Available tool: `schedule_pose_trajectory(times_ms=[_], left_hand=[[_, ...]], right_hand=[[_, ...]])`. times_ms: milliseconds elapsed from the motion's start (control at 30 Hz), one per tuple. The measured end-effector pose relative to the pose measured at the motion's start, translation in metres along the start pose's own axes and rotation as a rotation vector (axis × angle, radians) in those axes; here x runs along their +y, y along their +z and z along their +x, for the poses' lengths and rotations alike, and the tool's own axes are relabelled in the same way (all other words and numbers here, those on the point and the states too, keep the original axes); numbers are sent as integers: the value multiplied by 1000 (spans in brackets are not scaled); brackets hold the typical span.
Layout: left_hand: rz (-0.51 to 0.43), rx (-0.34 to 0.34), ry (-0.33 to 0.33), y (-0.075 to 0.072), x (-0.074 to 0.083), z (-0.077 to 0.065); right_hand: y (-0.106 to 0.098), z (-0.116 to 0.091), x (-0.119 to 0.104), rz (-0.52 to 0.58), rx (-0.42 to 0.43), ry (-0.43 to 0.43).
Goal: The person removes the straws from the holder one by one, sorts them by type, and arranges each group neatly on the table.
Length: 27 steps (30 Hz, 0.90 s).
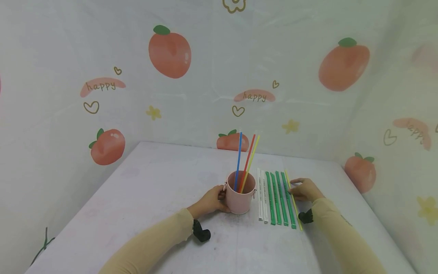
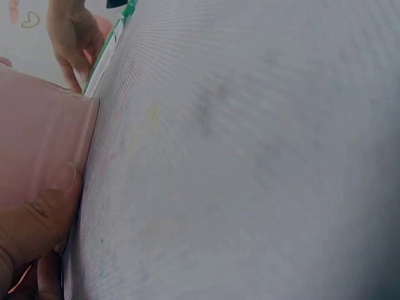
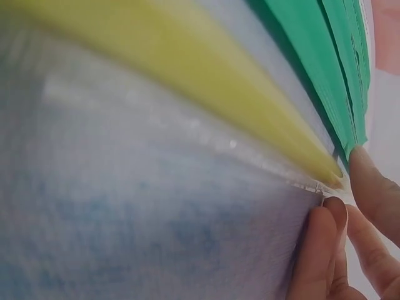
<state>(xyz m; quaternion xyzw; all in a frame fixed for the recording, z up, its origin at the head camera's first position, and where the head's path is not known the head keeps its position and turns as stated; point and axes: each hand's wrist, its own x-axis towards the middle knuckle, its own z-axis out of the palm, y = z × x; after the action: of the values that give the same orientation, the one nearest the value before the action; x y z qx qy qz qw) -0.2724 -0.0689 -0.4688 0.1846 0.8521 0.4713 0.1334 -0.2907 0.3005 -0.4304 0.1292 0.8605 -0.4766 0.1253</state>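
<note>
With curled fingers and thumb, my left hand holds the side of a small pink bucket standing on the table. A blue straw, a red straw and a yellow straw lean upright in it. To the right, my right hand pinches another yellow straw that lies on the table. This straw is in a clear wrapper, with thumb and fingertips at its far end in the right wrist view. The thumb there is right beside a green paper-wrapped straw.
Several green paper-wrapped straws and two white-wrapped straws lie side by side between the bucket and my right hand. The white table ends at a fruit-printed cloth wall. A dark green stem-like object shows at the left edge.
</note>
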Motion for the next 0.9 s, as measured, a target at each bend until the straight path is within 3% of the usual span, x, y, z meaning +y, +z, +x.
schedule_pose_trajectory(times_ms=[500, 700, 900], left_hand=[[-23, -3, -4, -1, 2, -1], [-26, -2, -8, -1, 2, -1], [-14, 0, -5, 0, 1, -1]], right_hand=[[-5, 5, -2, -55, 22, 1], [-5, -6, -25, 28, -14, -117], [0, -3, -46, 147, -64, -256]])
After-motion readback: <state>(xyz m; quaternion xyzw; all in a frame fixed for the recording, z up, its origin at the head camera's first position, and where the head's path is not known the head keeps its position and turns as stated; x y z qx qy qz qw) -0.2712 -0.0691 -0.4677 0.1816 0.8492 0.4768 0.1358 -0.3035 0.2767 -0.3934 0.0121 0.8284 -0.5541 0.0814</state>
